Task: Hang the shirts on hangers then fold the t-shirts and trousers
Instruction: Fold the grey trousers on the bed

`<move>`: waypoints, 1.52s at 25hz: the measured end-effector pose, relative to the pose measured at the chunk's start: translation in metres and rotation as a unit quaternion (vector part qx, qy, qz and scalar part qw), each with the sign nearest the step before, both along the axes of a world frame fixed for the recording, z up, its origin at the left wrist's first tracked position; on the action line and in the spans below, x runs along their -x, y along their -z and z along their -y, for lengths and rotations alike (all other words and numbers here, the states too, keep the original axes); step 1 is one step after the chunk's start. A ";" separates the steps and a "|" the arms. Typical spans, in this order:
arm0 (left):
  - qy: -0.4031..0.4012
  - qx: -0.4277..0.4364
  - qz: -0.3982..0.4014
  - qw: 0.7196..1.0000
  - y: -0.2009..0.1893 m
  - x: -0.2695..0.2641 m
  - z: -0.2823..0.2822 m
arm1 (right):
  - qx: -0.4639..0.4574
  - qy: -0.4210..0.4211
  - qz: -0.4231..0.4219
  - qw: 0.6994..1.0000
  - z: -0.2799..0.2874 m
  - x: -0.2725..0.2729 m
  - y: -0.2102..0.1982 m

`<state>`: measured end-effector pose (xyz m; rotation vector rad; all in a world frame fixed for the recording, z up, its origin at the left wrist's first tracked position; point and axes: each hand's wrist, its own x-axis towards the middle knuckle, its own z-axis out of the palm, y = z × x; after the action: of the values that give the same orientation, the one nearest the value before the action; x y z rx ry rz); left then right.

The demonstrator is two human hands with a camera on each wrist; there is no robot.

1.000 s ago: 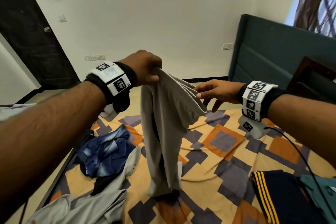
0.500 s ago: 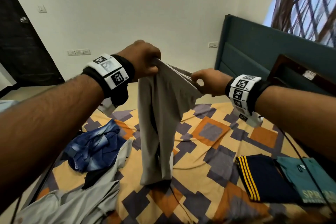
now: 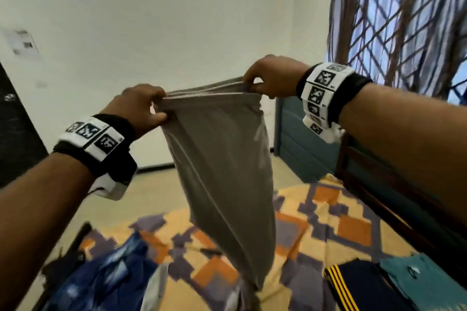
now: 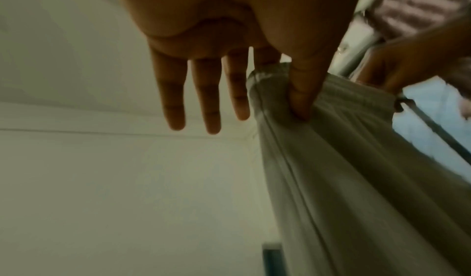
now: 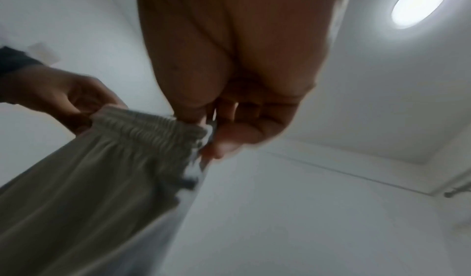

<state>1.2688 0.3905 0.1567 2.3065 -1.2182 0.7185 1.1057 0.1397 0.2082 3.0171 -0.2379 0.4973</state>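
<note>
Grey trousers (image 3: 222, 171) with an elastic waistband (image 5: 142, 125) hang in the air above the bed. My left hand (image 3: 141, 108) pinches the left end of the waistband between thumb and index finger; its other fingers (image 4: 206, 99) stick out straight. My right hand (image 3: 273, 78) grips the right end, a little higher, with fingers curled round the band (image 5: 229, 123). The band is stretched flat between both hands and the legs trail down to the bedcover.
The bed carries an orange, yellow and purple patterned cover (image 3: 328, 230). A blue tie-dye garment (image 3: 106, 272) lies at the lower left, folded dark striped (image 3: 353, 288) and teal (image 3: 419, 280) clothes at the lower right. A teal headboard (image 3: 298, 139) and a barred window (image 3: 404, 20) stand to the right.
Both hands have risen and moved apart, stretching the waistband taut. The right hand went from touching the band to gripping it, and the trouser legs lifted mostly off the bed.
</note>
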 end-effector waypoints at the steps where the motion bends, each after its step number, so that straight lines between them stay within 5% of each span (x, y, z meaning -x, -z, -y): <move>1: -0.005 0.017 0.011 1.000 -0.018 -0.001 -0.005 | 0.033 -0.002 -0.008 0.999 -0.002 -0.003 -0.013; 4: -0.069 -0.141 -0.028 0.987 -0.044 0.003 -0.009 | 0.061 0.007 -0.112 0.992 -0.013 0.003 -0.040; 10: 0.046 0.054 -0.229 0.971 -0.090 0.025 -0.035 | -0.116 -0.032 -0.047 0.992 -0.033 0.025 -0.081; 16: 0.029 0.150 -0.130 0.980 -0.107 0.038 -0.033 | -0.378 -0.158 -0.044 0.911 -0.029 0.028 -0.069; 23: 0.007 0.148 -0.032 0.988 -0.115 0.039 -0.031 | -0.254 -0.136 -0.034 0.957 -0.061 0.002 -0.020; 28: -0.038 0.091 -0.047 0.994 -0.105 0.019 -0.062 | -0.436 -0.190 0.021 0.880 -0.071 0.007 -0.040; 31: -0.083 0.100 -0.026 0.991 -0.070 0.036 -0.048 | -0.461 -0.171 0.023 0.870 -0.093 0.000 -0.040; 33: 0.025 0.146 -0.174 0.974 -0.050 0.061 -0.029 | -0.446 -0.147 0.039 0.882 -0.105 -0.010 -0.034; 35: 0.126 0.185 -0.371 0.901 -0.036 0.084 -0.014 | -0.432 -0.137 0.062 0.889 -0.111 -0.017 -0.028; 38: 0.145 0.212 -0.407 0.877 -0.030 0.080 0.002 | -0.465 -0.164 0.075 0.867 -0.108 -0.018 -0.028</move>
<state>1.1891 0.3886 0.1869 1.6943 -0.8481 -0.1162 1.1233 0.2480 0.2359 4.0012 0.0717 0.8493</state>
